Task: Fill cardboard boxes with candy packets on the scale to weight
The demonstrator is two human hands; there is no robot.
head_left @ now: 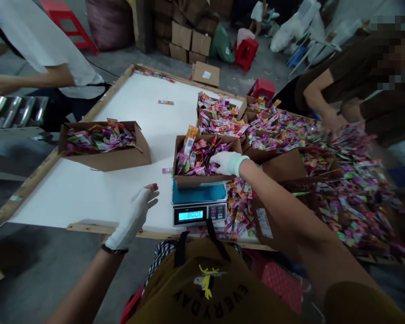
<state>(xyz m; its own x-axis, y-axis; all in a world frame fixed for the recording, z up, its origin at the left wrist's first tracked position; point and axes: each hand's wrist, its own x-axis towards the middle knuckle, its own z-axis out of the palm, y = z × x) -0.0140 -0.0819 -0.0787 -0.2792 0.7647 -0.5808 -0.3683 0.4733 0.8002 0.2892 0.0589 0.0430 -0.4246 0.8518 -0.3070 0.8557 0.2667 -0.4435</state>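
Observation:
A cardboard box [207, 181] full of small colourful wrapped packets [197, 155] sits on a digital scale [200, 213] with a blue-green platform and a lit display. My right hand [225, 163], in a white glove, reaches into this box from the right. Its fingers are curled among the packets, with the tips partly hidden. My left hand [140, 208], also gloved with a fingertip bare, hovers over the white table to the left of the scale. Its fingers are apart and hold nothing. One orange packet [189, 140] stands up along the box's back wall.
Another filled box [111, 159] stands on the white table [138, 103] at left. Several filled boxes [219, 112] and a large packet heap [354, 189] cover the right side. A co-worker's hand [332, 121] touches the heap. Another person [50, 54] is at the left edge. Red stools [246, 51] stand behind.

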